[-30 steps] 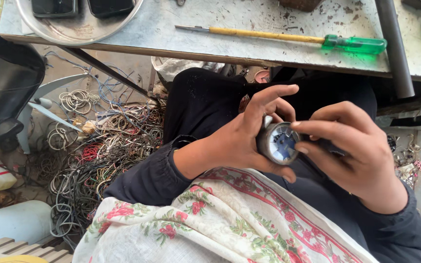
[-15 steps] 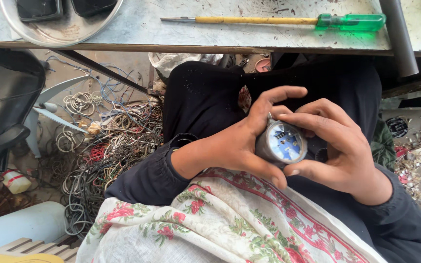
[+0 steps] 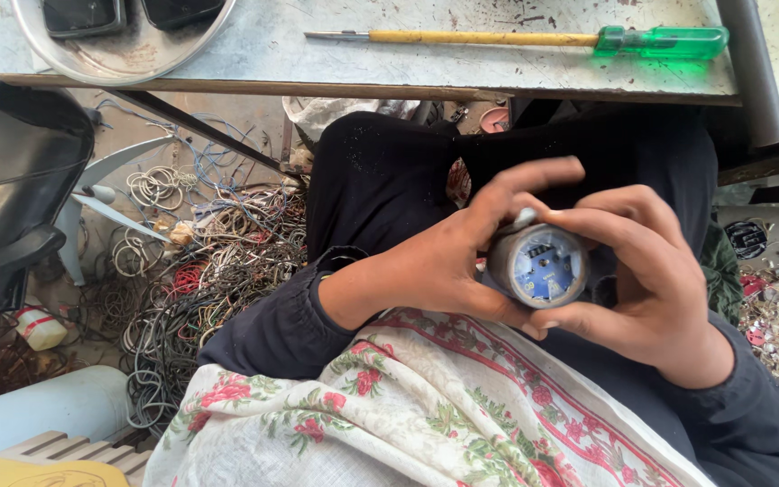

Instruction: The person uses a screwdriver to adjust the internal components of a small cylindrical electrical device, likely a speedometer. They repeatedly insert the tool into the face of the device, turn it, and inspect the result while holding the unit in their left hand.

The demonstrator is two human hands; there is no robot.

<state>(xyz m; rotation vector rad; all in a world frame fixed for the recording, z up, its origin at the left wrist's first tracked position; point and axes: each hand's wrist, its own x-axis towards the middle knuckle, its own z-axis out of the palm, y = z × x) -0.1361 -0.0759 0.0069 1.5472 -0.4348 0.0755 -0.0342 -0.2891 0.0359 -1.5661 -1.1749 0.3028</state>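
Observation:
Both hands hold a small round grey part with a blue circuit board in its open face (image 3: 540,265), over my lap. My left hand (image 3: 448,257) cups it from the left, fingers curled over its top and under its bottom. My right hand (image 3: 646,275) grips it from the right, fingers bent over the upper rim and thumb under the lower edge. A small pale piece sticks up at the part's top edge. A floral cloth (image 3: 389,415) lies across my lap just below the hands.
A worn table edge (image 3: 362,86) runs across the top, bearing a long screwdriver with yellow shaft and green handle (image 3: 534,39), a metal bowl (image 3: 128,50) and a grey pipe (image 3: 750,72). A pile of tangled wires (image 3: 200,271) covers the floor at left, beside a black chair (image 3: 11,189).
The round part and both hands have shifted slightly right and the right fingers have closed more tightly over its rim. The view has tilted down a little.

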